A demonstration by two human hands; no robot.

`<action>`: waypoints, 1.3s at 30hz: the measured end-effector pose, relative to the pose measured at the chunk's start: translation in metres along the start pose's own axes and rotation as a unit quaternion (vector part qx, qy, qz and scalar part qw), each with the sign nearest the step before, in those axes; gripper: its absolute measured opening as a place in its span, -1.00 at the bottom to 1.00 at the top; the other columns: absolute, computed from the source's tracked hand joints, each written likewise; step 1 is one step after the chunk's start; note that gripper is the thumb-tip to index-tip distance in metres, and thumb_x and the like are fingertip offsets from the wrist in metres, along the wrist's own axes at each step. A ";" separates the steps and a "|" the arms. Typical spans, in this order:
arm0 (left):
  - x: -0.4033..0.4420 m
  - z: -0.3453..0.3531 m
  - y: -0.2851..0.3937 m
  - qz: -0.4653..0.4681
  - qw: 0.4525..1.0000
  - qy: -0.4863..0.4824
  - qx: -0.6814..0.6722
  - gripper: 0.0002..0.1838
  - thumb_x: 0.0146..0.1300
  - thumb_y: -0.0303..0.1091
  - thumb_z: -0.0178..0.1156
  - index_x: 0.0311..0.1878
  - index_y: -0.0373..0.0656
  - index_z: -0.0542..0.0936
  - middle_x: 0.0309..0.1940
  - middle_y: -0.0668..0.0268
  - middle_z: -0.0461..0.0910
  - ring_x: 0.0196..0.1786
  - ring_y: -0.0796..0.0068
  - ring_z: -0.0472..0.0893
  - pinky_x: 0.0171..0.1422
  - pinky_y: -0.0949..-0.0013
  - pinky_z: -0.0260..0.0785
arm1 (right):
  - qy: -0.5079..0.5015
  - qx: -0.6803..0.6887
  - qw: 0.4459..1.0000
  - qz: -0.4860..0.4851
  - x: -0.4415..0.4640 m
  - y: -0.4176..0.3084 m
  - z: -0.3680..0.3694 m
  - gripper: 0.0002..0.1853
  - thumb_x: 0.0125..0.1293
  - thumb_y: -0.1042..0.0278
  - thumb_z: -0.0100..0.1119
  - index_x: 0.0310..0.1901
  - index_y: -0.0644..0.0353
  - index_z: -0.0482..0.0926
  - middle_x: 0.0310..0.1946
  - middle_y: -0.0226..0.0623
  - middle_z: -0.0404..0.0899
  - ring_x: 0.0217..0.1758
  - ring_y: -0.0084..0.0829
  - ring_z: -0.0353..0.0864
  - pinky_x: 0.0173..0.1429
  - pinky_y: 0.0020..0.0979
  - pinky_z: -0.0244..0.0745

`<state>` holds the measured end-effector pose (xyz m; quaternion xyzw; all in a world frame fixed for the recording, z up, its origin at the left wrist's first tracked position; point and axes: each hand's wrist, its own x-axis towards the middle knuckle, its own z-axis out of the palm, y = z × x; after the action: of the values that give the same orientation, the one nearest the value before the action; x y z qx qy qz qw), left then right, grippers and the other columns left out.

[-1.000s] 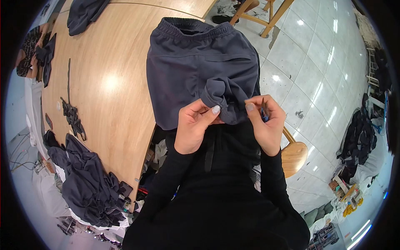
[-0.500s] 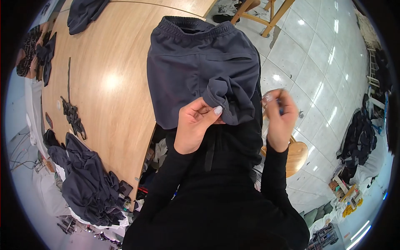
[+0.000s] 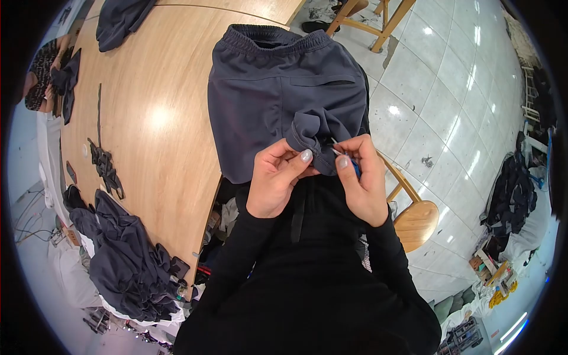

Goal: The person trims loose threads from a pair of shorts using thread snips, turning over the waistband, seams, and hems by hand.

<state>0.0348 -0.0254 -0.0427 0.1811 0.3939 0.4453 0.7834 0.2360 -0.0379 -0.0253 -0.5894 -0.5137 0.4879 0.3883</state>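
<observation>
Dark grey shorts (image 3: 248,100) with an elastic waistband and a back pocket lie partly on the table edge and partly over my lap. My left hand (image 3: 278,177) pinches the turned-up leg hem of the shorts between thumb and fingers. Close beside it, my right hand (image 3: 364,180) is closed around small blue-handled thread snips (image 3: 357,168). Their thin metal tips point at the hem, and most of the handle is hidden by my fingers. Whether the blades touch the fabric I cannot tell.
The wooden table (image 3: 160,77) extends to my left, with a heap of dark garments (image 3: 127,260) and black straps (image 3: 103,165) on it. A person (image 3: 44,80) handles dark fabric at the far left. A wooden stool (image 3: 417,223) stands at my right on the tiled floor.
My right hand has moved left and inward with the snips, from beside the shorts to the hem. My left hand keeps its pinch in nearly the same place.
</observation>
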 end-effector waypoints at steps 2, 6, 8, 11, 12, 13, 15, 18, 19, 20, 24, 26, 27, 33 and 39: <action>0.000 0.002 0.001 -0.002 1.000 0.002 -0.005 -0.82 0.65 -0.45 0.31 0.20 -0.26 0.74 0.04 0.28 0.82 0.03 0.55 0.80 0.22 0.36 0.75 | -0.005 0.001 1.000 -0.009 0.002 -0.003 0.001 -0.75 0.54 0.36 0.42 0.01 0.33 0.58 -0.28 -0.16 0.75 -0.27 -0.42 0.71 -0.10 -0.39 0.56; 0.000 0.000 -0.003 -0.002 1.000 -0.001 0.001 -0.81 0.66 -0.47 0.29 0.21 -0.26 0.73 0.05 0.26 0.82 0.05 0.53 0.80 0.23 0.36 0.75 | -0.010 0.021 1.000 -0.012 0.003 -0.002 0.002 -0.74 0.46 0.37 0.53 -0.06 0.32 0.61 -0.36 -0.22 0.75 -0.34 -0.49 0.69 -0.16 -0.42 0.55; 0.000 0.001 -0.002 0.002 1.000 -0.011 -0.003 -0.82 0.66 -0.48 0.28 0.20 -0.27 0.73 0.06 0.25 0.82 0.06 0.51 0.81 0.23 0.34 0.75 | -0.011 0.019 0.999 -0.028 0.002 0.000 0.004 -0.73 0.44 0.37 0.55 -0.07 0.32 0.62 -0.34 -0.23 0.77 -0.33 -0.52 0.68 -0.16 -0.44 0.54; 0.001 0.002 -0.001 0.008 1.000 -0.020 -0.008 -0.82 0.66 -0.51 0.27 0.20 -0.29 0.72 0.06 0.23 0.82 0.08 0.48 0.81 0.25 0.32 0.75 | -0.018 0.007 0.999 -0.034 0.003 -0.004 0.002 -0.72 0.42 0.38 0.58 -0.06 0.31 0.63 -0.32 -0.24 0.79 -0.33 -0.55 0.68 -0.17 -0.45 0.54; 0.001 0.002 -0.001 0.009 1.000 -0.021 -0.010 -0.82 0.65 -0.52 0.27 0.20 -0.29 0.72 0.06 0.22 0.82 0.09 0.47 0.82 0.25 0.31 0.76 | -0.022 0.002 0.999 -0.030 0.003 -0.006 0.002 -0.71 0.41 0.38 0.59 -0.06 0.31 0.63 -0.31 -0.25 0.80 -0.33 -0.55 0.68 -0.17 -0.45 0.54; 0.001 0.001 -0.002 0.008 1.000 -0.019 -0.009 -0.81 0.65 -0.52 0.27 0.21 -0.29 0.72 0.06 0.22 0.82 0.09 0.47 0.81 0.25 0.31 0.75 | -0.020 0.010 0.999 -0.028 0.002 -0.004 0.002 -0.71 0.41 0.38 0.59 -0.06 0.31 0.64 -0.31 -0.25 0.80 -0.34 -0.56 0.68 -0.17 -0.45 0.55; 0.001 -0.002 -0.004 0.007 1.000 -0.015 -0.006 -0.81 0.65 -0.52 0.28 0.21 -0.29 0.72 0.06 0.21 0.82 0.08 0.46 0.81 0.24 0.31 0.75 | -0.016 0.027 0.999 -0.022 0.002 0.000 0.005 -0.71 0.40 0.38 0.60 -0.06 0.30 0.65 -0.31 -0.25 0.81 -0.34 -0.56 0.68 -0.17 -0.45 0.55; 0.001 0.002 -0.001 0.010 1.000 -0.015 -0.002 -0.81 0.64 -0.52 0.30 0.20 -0.29 0.73 0.06 0.22 0.83 0.07 0.48 0.81 0.22 0.34 0.75 | -0.014 0.016 0.999 -0.033 0.004 0.001 0.003 -0.72 0.40 0.37 0.61 -0.07 0.30 0.66 -0.31 -0.25 0.81 -0.34 -0.57 0.69 -0.17 -0.46 0.56; 0.001 0.002 -0.001 0.011 1.000 -0.012 0.004 -0.82 0.63 -0.52 0.31 0.19 -0.29 0.74 0.05 0.22 0.83 0.07 0.49 0.81 0.21 0.34 0.74 | -0.013 0.015 0.999 -0.034 0.004 0.001 0.003 -0.72 0.40 0.37 0.61 -0.08 0.30 0.66 -0.31 -0.24 0.81 -0.33 -0.56 0.70 -0.18 -0.46 0.56; 0.001 0.002 -0.002 0.011 1.000 -0.009 0.010 -0.82 0.63 -0.51 0.32 0.18 -0.30 0.75 0.04 0.22 0.84 0.06 0.50 0.80 0.21 0.35 0.74 | -0.012 0.014 0.999 -0.034 0.004 0.000 0.003 -0.72 0.40 0.36 0.61 -0.08 0.31 0.66 -0.31 -0.24 0.82 -0.33 -0.56 0.71 -0.18 -0.46 0.56; 0.002 0.000 -0.005 0.014 1.000 0.002 0.023 -0.84 0.60 -0.52 0.36 0.14 -0.31 0.76 0.00 0.23 0.84 0.02 0.51 0.80 0.18 0.37 0.74 | -0.009 0.015 0.999 -0.038 0.004 0.001 0.003 -0.72 0.40 0.36 0.61 -0.09 0.31 0.66 -0.31 -0.22 0.83 -0.33 -0.55 0.73 -0.20 -0.46 0.55; 0.002 0.002 -0.004 0.015 1.000 0.002 0.024 -0.84 0.59 -0.52 0.37 0.14 -0.32 0.77 -0.01 0.22 0.85 0.02 0.50 0.81 0.19 0.36 0.74 | -0.006 0.011 0.999 -0.044 0.004 0.001 0.003 -0.72 0.40 0.36 0.62 -0.10 0.31 0.67 -0.32 -0.22 0.83 -0.35 -0.54 0.74 -0.21 -0.45 0.55; 0.001 0.003 -0.004 0.016 1.000 0.002 0.025 -0.84 0.59 -0.53 0.37 0.14 -0.32 0.77 -0.01 0.22 0.85 0.01 0.50 0.81 0.19 0.36 0.74 | -0.005 0.009 0.999 -0.047 0.004 0.002 0.003 -0.73 0.40 0.36 0.62 -0.11 0.31 0.67 -0.33 -0.22 0.83 -0.35 -0.53 0.74 -0.21 -0.45 0.55; 0.000 0.006 -0.002 0.038 0.999 0.000 0.034 -0.82 0.57 -0.55 0.39 0.14 -0.35 0.77 0.02 0.21 0.85 0.04 0.51 0.81 0.23 0.35 0.73 | 0.001 -0.004 0.998 -0.055 0.004 0.000 0.003 -0.74 0.40 0.37 0.62 -0.13 0.30 0.67 -0.34 -0.22 0.83 -0.36 -0.50 0.78 -0.23 -0.45 0.56; 0.000 0.000 -0.005 0.049 0.996 0.000 0.073 -0.82 0.55 -0.54 0.42 0.14 -0.34 0.77 -0.03 0.27 0.85 -0.01 0.57 0.79 0.20 0.41 0.70 | -0.008 0.004 0.999 -0.033 0.005 -0.001 0.001 -0.79 0.43 0.43 0.58 -0.14 0.30 0.67 -0.35 -0.25 0.84 -0.35 -0.57 0.77 -0.23 -0.49 0.54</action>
<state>0.0376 -0.0284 -0.0463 0.2566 0.4161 0.4534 0.7453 0.2353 -0.0333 -0.0257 -0.5666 -0.5343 0.4811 0.4025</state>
